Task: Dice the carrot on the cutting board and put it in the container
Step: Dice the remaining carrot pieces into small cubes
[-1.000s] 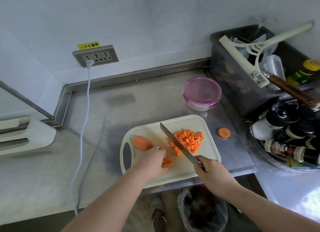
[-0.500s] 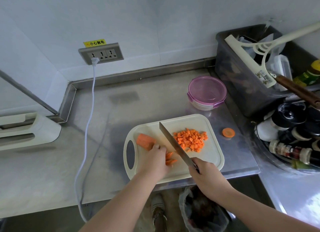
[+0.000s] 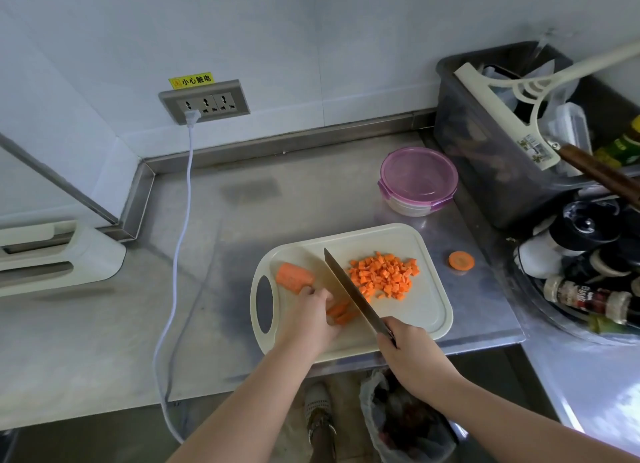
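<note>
A cream cutting board (image 3: 429, 310) lies on the steel counter. A pile of diced carrot (image 3: 384, 275) sits on its right half. A whole carrot chunk (image 3: 293, 275) lies near the board's handle hole. My left hand (image 3: 311, 319) holds down several carrot strips (image 3: 341, 312) at the board's middle. My right hand (image 3: 412, 355) grips the knife (image 3: 349, 289), whose blade runs diagonally between the strips and the diced pile. The round container (image 3: 417, 182) with a purple lid stands behind the board, lid on.
A carrot end slice (image 3: 461, 261) lies on the counter right of the board. A dark bin (image 3: 498, 158) with a squeegee and bottles (image 3: 588, 289) crowd the right side. A white cable (image 3: 180, 255) hangs from the wall socket (image 3: 204, 102). A bag-lined waste bin (image 3: 405, 424) sits below the counter edge.
The knife blade has shifted left, away from the diced pile and up against the strips. My left hand has pulled back slightly, showing more of the strips.
</note>
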The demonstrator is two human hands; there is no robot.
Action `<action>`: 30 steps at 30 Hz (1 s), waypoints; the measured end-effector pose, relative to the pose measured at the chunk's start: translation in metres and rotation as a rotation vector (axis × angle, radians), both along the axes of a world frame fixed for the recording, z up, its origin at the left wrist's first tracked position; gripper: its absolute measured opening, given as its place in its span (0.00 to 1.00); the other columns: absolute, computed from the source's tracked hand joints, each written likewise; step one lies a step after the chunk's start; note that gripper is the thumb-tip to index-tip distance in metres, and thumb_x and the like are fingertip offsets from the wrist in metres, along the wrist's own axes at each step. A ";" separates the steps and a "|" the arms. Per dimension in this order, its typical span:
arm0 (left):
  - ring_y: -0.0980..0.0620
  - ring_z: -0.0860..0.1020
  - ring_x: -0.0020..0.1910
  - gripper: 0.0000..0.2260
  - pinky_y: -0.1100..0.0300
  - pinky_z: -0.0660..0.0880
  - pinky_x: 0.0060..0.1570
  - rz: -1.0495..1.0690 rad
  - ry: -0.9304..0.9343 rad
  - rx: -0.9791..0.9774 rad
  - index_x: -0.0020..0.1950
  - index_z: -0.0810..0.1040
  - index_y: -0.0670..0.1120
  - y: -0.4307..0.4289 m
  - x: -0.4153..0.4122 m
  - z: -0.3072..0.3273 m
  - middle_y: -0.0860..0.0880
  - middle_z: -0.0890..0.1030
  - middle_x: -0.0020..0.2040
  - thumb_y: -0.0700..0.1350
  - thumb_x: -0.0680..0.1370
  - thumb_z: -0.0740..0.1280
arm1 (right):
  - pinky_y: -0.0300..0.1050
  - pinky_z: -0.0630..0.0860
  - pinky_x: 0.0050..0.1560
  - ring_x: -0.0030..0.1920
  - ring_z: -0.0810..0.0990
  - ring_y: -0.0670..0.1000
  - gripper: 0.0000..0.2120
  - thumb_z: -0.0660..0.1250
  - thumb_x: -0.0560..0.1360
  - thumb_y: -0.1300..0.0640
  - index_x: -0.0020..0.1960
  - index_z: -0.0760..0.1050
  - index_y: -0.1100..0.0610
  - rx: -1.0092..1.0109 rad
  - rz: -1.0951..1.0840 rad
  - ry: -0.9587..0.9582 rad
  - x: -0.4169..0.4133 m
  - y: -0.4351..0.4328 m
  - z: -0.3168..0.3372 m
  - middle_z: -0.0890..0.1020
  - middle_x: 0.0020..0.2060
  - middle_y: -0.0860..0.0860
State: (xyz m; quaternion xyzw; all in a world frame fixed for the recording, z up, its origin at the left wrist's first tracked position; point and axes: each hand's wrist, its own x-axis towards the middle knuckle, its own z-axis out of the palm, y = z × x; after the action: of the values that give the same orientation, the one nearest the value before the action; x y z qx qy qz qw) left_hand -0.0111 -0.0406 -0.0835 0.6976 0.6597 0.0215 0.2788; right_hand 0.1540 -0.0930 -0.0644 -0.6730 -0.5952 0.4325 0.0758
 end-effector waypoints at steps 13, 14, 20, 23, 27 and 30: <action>0.51 0.76 0.59 0.23 0.57 0.74 0.60 0.100 -0.078 -0.042 0.67 0.72 0.48 -0.004 -0.002 -0.003 0.50 0.73 0.64 0.46 0.73 0.72 | 0.48 0.80 0.45 0.42 0.80 0.50 0.05 0.56 0.81 0.55 0.51 0.70 0.49 0.021 0.012 0.005 -0.004 -0.003 -0.004 0.80 0.43 0.50; 0.52 0.76 0.58 0.23 0.57 0.74 0.59 0.148 -0.122 -0.059 0.66 0.72 0.47 -0.004 -0.003 -0.004 0.50 0.75 0.63 0.46 0.73 0.73 | 0.47 0.80 0.45 0.42 0.80 0.49 0.05 0.56 0.81 0.55 0.51 0.70 0.49 0.021 0.010 0.003 -0.004 -0.003 -0.005 0.80 0.43 0.50; 0.54 0.77 0.57 0.20 0.58 0.74 0.60 0.288 -0.296 -0.114 0.65 0.73 0.46 -0.006 0.001 -0.002 0.51 0.78 0.59 0.43 0.74 0.71 | 0.47 0.81 0.48 0.44 0.80 0.49 0.07 0.56 0.81 0.53 0.56 0.72 0.49 0.010 0.007 0.009 -0.006 -0.003 -0.006 0.80 0.45 0.48; 0.55 0.76 0.57 0.17 0.62 0.71 0.59 0.335 -0.316 -0.089 0.65 0.73 0.46 -0.007 -0.004 -0.001 0.52 0.78 0.61 0.39 0.76 0.68 | 0.48 0.81 0.47 0.43 0.80 0.50 0.08 0.56 0.81 0.54 0.56 0.72 0.50 0.007 0.001 0.010 -0.005 -0.003 -0.007 0.80 0.44 0.48; 0.55 0.75 0.59 0.17 0.64 0.68 0.59 0.416 -0.372 -0.109 0.66 0.74 0.47 -0.006 -0.010 -0.002 0.52 0.78 0.60 0.37 0.77 0.64 | 0.48 0.80 0.45 0.41 0.81 0.50 0.08 0.56 0.81 0.54 0.57 0.73 0.51 0.006 -0.007 0.013 -0.005 -0.003 -0.008 0.80 0.42 0.48; 0.57 0.75 0.56 0.16 0.65 0.68 0.59 0.445 -0.447 -0.139 0.64 0.75 0.47 -0.005 -0.004 -0.001 0.52 0.79 0.58 0.36 0.78 0.63 | 0.48 0.81 0.44 0.41 0.81 0.50 0.08 0.56 0.81 0.54 0.57 0.73 0.51 0.000 -0.015 0.021 -0.006 -0.004 -0.008 0.80 0.42 0.48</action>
State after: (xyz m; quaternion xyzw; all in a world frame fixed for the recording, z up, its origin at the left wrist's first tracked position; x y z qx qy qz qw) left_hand -0.0154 -0.0459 -0.0849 0.4935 0.7184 0.1896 0.4522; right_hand 0.1479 -0.0967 -0.0724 -0.6729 -0.5894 0.4388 0.0852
